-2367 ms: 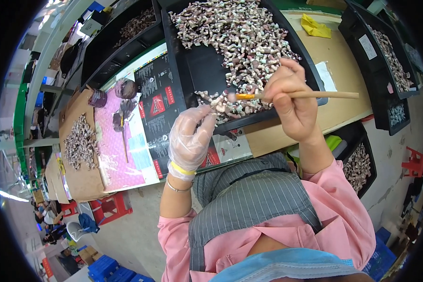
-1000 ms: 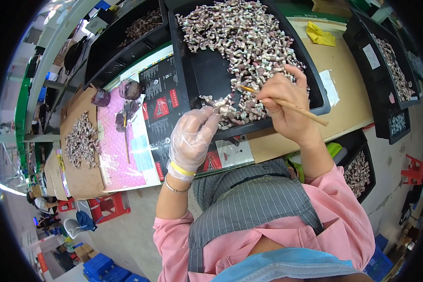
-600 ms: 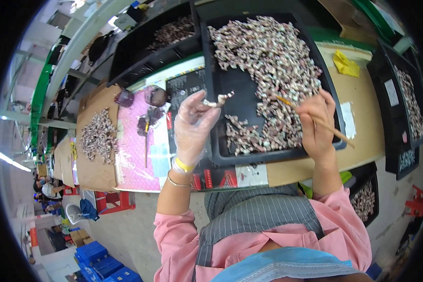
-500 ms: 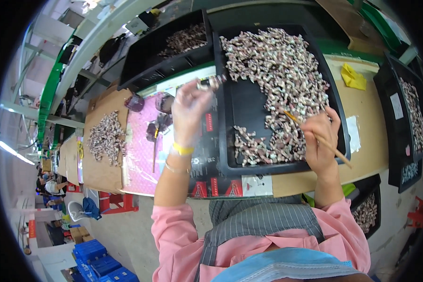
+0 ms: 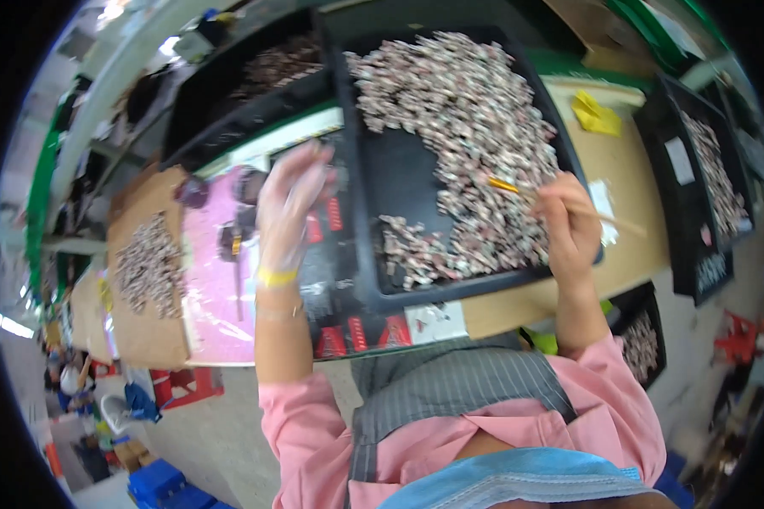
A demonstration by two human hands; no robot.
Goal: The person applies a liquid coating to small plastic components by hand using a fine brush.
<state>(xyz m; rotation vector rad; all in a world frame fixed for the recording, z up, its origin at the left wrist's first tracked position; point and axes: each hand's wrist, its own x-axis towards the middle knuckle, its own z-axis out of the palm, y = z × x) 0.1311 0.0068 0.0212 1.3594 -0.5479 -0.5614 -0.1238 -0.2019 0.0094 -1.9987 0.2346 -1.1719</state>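
My right hand (image 5: 571,222) grips a thin paintbrush (image 5: 504,184) with a gold ferrule and a pale wooden handle. Its tip is over a heap of small pink, white and brown moulded pieces (image 5: 475,102) in a large black tray (image 5: 395,170). My left hand (image 5: 290,204), with a yellow wristband, is raised left of the tray. Its fingers look bent but are smeared by motion, so whether they hold anything cannot be made out. A second brush (image 5: 237,263) lies on a pink sheet (image 5: 210,297), close to small dark pots (image 5: 249,185).
More small pieces (image 5: 150,265) lie on cardboard (image 5: 127,335) at the left. Another black tray (image 5: 204,119) stands behind. A yellow cloth (image 5: 596,114) is right of the main tray, with a black bin of pieces (image 5: 679,182) beyond it. Red stools (image 5: 187,386) stand beyond the table.
The view has shifted, so the table sits further left. My left hand, which had small pieces at its fingertips by the tray's edge, has drawn away from the tray. The paintbrush stays in my right hand.
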